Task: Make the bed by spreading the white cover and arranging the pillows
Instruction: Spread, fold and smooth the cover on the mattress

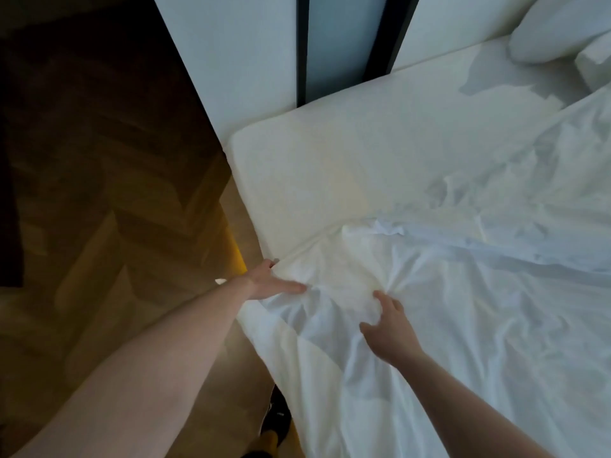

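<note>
Head view: my left hand is at the bed edge, thumb laid along the white cover, its fingers tucked under the fabric, gripping the cover's edge. My right hand sits on the rumpled cover just beside it, fingers curled into a bunch of fabric, pinching it. Cover lies crumpled over the near part of the bed; bare mattress sheet beyond. Pillows piled at far right corner. Wood floor left; a dark shoe below.
</note>
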A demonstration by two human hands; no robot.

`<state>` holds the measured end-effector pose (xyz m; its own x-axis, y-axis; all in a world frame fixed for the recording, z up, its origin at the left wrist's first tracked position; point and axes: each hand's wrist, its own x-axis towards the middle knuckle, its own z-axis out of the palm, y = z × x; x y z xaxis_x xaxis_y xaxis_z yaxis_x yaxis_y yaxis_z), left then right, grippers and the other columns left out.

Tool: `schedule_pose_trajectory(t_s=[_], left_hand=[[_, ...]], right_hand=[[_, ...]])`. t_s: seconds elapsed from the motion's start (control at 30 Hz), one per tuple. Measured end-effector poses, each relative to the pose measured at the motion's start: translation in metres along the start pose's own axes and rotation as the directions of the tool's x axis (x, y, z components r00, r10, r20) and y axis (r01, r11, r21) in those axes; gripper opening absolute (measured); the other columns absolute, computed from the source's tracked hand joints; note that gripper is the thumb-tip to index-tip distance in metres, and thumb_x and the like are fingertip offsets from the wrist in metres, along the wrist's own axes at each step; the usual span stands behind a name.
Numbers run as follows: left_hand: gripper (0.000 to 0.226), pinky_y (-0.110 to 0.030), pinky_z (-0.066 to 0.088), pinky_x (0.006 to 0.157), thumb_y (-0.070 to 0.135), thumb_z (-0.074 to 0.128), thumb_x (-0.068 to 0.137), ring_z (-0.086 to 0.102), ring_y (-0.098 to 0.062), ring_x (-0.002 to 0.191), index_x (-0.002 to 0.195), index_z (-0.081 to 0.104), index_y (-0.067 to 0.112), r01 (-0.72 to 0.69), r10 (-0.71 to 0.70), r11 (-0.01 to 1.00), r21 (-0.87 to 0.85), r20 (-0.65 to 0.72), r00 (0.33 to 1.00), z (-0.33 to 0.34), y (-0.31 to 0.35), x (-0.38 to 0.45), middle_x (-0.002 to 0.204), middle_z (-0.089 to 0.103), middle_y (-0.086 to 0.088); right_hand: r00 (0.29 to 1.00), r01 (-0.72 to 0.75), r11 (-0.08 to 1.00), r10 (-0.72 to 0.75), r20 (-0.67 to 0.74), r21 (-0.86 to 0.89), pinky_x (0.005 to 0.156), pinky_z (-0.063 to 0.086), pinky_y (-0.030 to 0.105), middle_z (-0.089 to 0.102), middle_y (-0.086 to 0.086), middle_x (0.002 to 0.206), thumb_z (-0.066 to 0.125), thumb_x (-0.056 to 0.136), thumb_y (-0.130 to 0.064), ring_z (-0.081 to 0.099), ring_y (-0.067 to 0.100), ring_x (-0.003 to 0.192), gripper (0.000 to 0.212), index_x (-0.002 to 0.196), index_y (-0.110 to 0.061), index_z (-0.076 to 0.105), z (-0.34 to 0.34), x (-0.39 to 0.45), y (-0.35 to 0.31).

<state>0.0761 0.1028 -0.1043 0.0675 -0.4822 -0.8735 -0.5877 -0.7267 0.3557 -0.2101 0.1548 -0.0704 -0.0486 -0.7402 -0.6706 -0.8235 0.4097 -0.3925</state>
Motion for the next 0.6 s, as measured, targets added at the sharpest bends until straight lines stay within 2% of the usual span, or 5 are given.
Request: schedule_pose_trajectory(t_s=[0.17,0.3,0.43,0.53,0.6], left_hand=[[0.119,-0.032,0.052,0.081,0.064,0.094,0.051,0.064,-0.012,0.096,0.149,0.04,0.024,0.016,-0.009,0.992,-0.128,0.057,0.998,0.0,-0.006,0.007,0.118,0.06,0.01],[0.1,-0.03,0.048,0.097,0.061,0.09,0.064,0.061,-0.02,0.118,0.147,0.048,0.025,0.0,-0.001,1.0,0.01,0.137,0.991,-0.001,0.004,-0.003,0.141,0.057,0.002],[0.098,-0.034,0.05,0.104,0.083,0.078,0.056,0.063,-0.02,0.12,0.136,0.061,0.03,-0.116,0.107,0.978,0.173,0.062,0.992,-0.012,0.008,-0.011,0.132,0.065,0.006],[0.092,-0.036,0.056,0.09,0.092,0.069,0.053,0.068,-0.018,0.102,0.12,0.069,0.03,-0.14,0.143,0.967,0.215,0.002,0.99,-0.039,0.006,-0.009,0.114,0.071,0.007],[0.078,-0.033,0.054,0.075,0.088,0.066,0.063,0.067,-0.02,0.093,0.11,0.069,0.026,-0.085,0.115,0.958,0.274,-0.097,0.989,-0.049,0.007,-0.011,0.105,0.071,0.004]], right_hand=[[0.999,0.02,0.996,-0.018,0.027,-0.086,0.117,0.032,0.034,0.023,0.002,0.164,0.069,0.089,-0.025,0.035,0.021,0.147,0.082,0.158,-0.02,0.025,0.003,0.0,-0.003],[0.998,0.043,0.995,-0.038,0.056,-0.088,0.119,0.024,0.028,0.019,-0.005,0.167,0.066,0.089,-0.025,0.022,0.012,0.152,0.084,0.16,-0.022,0.02,0.002,-0.005,-0.011],[0.998,0.039,0.997,-0.036,0.052,-0.061,0.12,0.024,0.029,0.023,-0.005,0.165,0.066,0.089,-0.027,0.026,0.013,0.15,0.083,0.159,-0.024,0.022,0.005,-0.018,-0.017],[0.998,0.026,0.998,-0.023,0.055,-0.065,0.116,0.03,0.029,0.025,-0.005,0.164,0.066,0.09,-0.028,0.033,0.014,0.147,0.08,0.159,-0.025,0.024,0.001,-0.031,-0.015],[0.999,0.015,0.998,-0.013,0.034,-0.064,0.115,0.033,0.029,0.026,-0.004,0.164,0.065,0.09,-0.029,0.037,0.015,0.145,0.079,0.158,-0.024,0.026,-0.005,-0.04,-0.012]])
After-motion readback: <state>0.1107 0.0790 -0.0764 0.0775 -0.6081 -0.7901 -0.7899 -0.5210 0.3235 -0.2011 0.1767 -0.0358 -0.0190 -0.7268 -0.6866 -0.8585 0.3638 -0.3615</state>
